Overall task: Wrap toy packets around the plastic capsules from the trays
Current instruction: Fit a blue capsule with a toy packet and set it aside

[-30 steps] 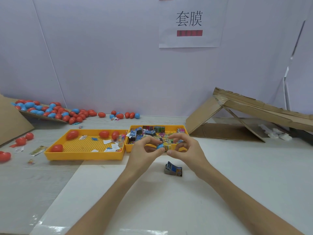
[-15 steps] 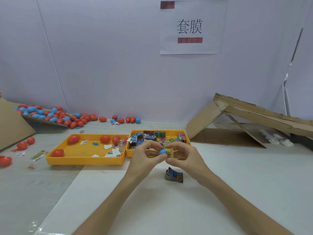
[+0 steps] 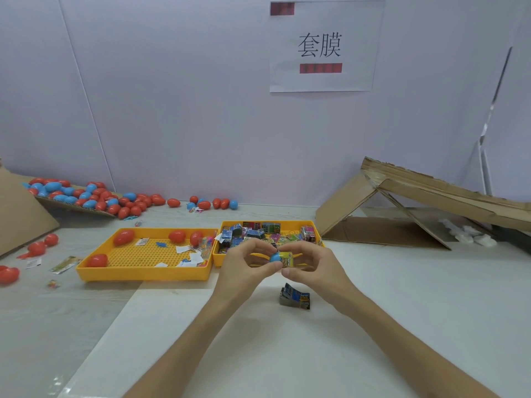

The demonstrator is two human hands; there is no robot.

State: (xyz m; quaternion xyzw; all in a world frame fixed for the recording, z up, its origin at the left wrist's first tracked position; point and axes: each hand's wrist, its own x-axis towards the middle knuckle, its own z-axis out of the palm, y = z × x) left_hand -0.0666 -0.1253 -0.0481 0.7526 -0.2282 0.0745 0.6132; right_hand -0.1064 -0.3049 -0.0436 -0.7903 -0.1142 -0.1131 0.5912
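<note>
Blue capsule (image 3: 275,257) at frame centre, held above white table (image 3: 402,297), yellow toy packet (image 3: 286,259) partly sleeved over its right end. Left hand (image 3: 244,267) pinches capsule, fingers curled; right hand (image 3: 311,264) pinches packet, fingers curled. Spare blue packet (image 3: 295,297) lies just below hands. Behind: packet tray (image 3: 230,262), left of it capsule tray (image 3: 143,274) with red capsules (image 3: 123,237). Capsule pile (image 3: 94,196) at far left.

**Blue capsule, yellow packet**

The capsule (image 3: 274,257) is bright blue, and the packet (image 3: 288,259) around it is yellow with dark print. The left tray (image 3: 143,275) is orange-yellow with a dotted grid floor; the right tray (image 3: 314,229) is the same orange-yellow. The loose capsules (image 3: 123,237) are red. The heap (image 3: 86,196) mixes red and blue. The spare packet (image 3: 295,295) is blue, black and silver. The sign (image 3: 320,79) is white with black characters and red bars. The cardboard (image 3: 416,196) is brown.
</note>
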